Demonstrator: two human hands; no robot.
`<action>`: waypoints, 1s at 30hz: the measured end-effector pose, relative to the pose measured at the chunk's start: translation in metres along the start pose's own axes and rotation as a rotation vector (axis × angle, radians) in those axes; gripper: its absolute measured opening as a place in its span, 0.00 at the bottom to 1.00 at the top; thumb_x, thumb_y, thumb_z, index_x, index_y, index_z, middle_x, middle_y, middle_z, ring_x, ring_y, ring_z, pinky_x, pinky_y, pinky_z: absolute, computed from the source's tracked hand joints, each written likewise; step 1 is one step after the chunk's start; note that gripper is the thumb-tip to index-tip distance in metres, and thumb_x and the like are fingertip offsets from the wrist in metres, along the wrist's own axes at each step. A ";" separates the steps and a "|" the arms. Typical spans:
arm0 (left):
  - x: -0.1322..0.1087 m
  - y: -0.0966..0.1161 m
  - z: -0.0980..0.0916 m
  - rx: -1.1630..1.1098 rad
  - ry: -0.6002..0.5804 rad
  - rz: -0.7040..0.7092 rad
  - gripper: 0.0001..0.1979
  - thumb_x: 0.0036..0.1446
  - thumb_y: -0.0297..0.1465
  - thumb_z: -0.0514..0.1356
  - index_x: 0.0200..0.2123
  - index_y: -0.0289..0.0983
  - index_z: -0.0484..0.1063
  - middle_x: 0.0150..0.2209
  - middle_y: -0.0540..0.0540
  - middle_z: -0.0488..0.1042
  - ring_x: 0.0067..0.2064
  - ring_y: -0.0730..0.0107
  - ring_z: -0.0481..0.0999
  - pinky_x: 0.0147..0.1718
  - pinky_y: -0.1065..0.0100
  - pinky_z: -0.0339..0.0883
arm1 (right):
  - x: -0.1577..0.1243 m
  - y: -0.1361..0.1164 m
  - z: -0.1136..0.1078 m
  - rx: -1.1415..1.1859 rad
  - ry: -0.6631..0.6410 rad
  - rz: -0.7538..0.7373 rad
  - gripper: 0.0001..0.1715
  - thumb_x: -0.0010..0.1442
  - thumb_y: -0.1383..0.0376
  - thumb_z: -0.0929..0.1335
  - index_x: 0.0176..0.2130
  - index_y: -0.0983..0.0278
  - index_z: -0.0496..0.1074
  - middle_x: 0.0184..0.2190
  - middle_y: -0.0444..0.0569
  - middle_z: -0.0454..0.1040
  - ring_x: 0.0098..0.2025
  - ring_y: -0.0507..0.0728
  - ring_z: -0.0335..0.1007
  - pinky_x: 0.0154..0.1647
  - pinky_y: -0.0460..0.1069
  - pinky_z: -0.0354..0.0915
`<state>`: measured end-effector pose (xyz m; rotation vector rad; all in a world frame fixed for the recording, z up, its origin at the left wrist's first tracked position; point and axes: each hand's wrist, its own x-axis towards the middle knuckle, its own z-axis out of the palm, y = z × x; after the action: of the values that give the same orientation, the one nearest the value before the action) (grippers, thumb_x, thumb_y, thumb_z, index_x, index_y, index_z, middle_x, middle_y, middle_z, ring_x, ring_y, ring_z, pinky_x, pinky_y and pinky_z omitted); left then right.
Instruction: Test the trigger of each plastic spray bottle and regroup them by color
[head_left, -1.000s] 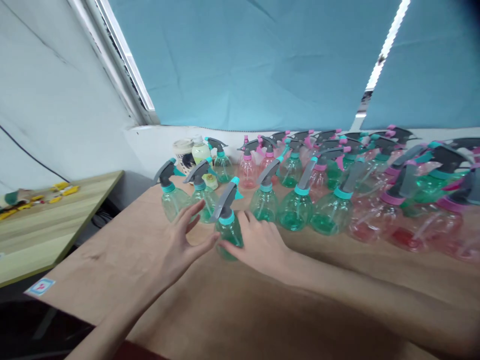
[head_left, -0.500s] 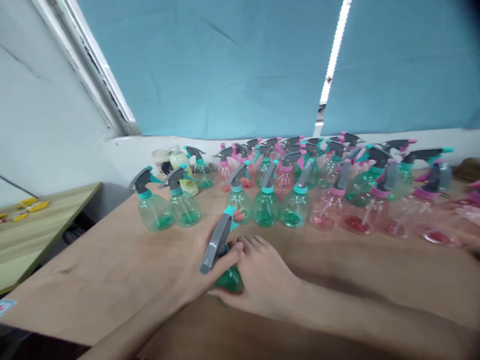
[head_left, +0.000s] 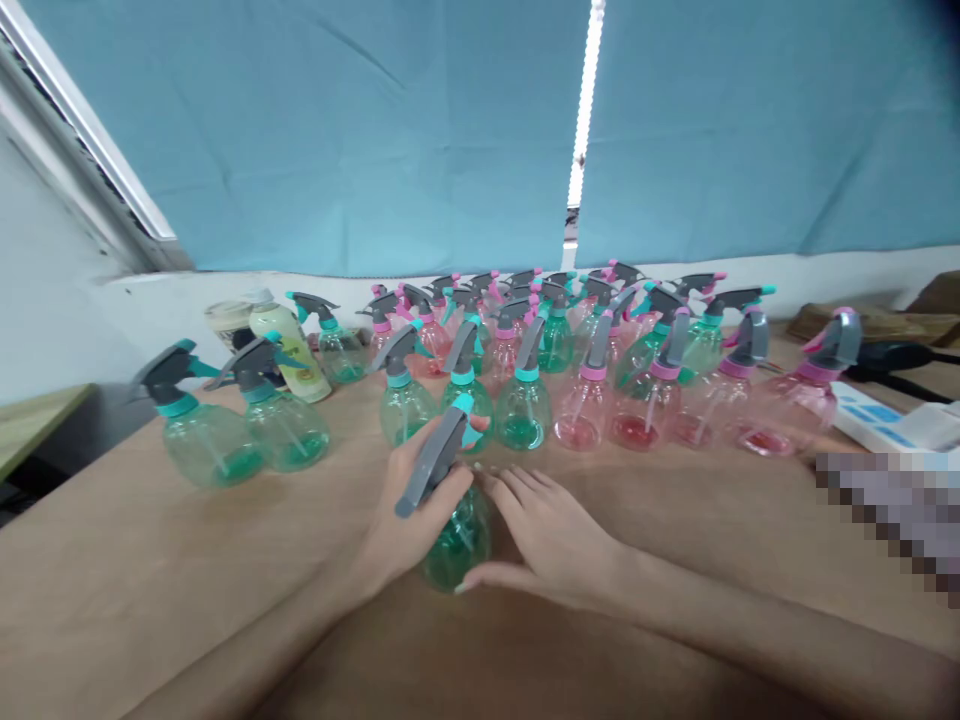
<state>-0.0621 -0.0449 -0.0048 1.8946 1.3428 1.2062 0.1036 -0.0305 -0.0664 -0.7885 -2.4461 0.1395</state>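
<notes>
A green spray bottle (head_left: 459, 540) with a grey and turquoise trigger head stands on the wooden table in front of me, a little green liquid inside. My left hand (head_left: 412, 505) is wrapped round its neck, just under the trigger head. Beside the bottle's right side is my right hand (head_left: 559, 540), fingers stretched out and thumb apart, the thumb tip at the bottle's lower edge. Whether that thumb presses on the bottle I cannot tell. Directly behind stands a row of green bottles (head_left: 523, 415) and pink bottles (head_left: 577, 420), with coloured liquid at the bottom.
Two green spray bottles (head_left: 281, 430) stand at the left, near a pale yellow bottle (head_left: 289, 350) and a tub (head_left: 229, 325). More spray bottles crowd the back by the blue curtain (head_left: 375, 140). At right lie a white and blue box (head_left: 874, 415) and a black-handled object (head_left: 900, 365).
My view has swung to the right. My right hand has loosened from round the bottle, its fingers now straighter. The left hand still holds the bottle, which looks more upright.
</notes>
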 end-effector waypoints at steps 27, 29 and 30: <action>0.030 0.002 0.017 -0.004 -0.104 0.012 0.16 0.46 0.27 0.53 0.38 0.42 0.74 0.19 0.54 0.64 0.20 0.70 0.62 0.22 0.68 0.59 | -0.049 0.057 -0.005 0.195 -0.297 0.189 0.41 0.60 0.45 0.63 0.64 0.64 0.57 0.65 0.54 0.53 0.67 0.63 0.47 0.65 0.62 0.50; 0.029 0.001 0.017 0.006 -0.121 -0.006 0.15 0.46 0.27 0.52 0.37 0.42 0.74 0.19 0.54 0.65 0.21 0.69 0.64 0.22 0.68 0.59 | -0.050 0.057 -0.005 0.200 -0.290 0.188 0.40 0.61 0.46 0.64 0.64 0.63 0.56 0.65 0.53 0.54 0.67 0.63 0.47 0.65 0.62 0.51; 0.029 0.001 0.017 0.009 -0.131 -0.017 0.15 0.46 0.28 0.52 0.37 0.42 0.73 0.19 0.54 0.65 0.20 0.69 0.64 0.21 0.68 0.60 | -0.051 0.058 -0.004 0.201 -0.285 0.191 0.40 0.61 0.47 0.64 0.64 0.62 0.55 0.65 0.53 0.54 0.67 0.62 0.47 0.65 0.62 0.51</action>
<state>-0.0438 -0.0168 -0.0012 1.9289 1.2938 1.0504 0.1695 -0.0119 -0.1022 -0.9642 -2.5602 0.5972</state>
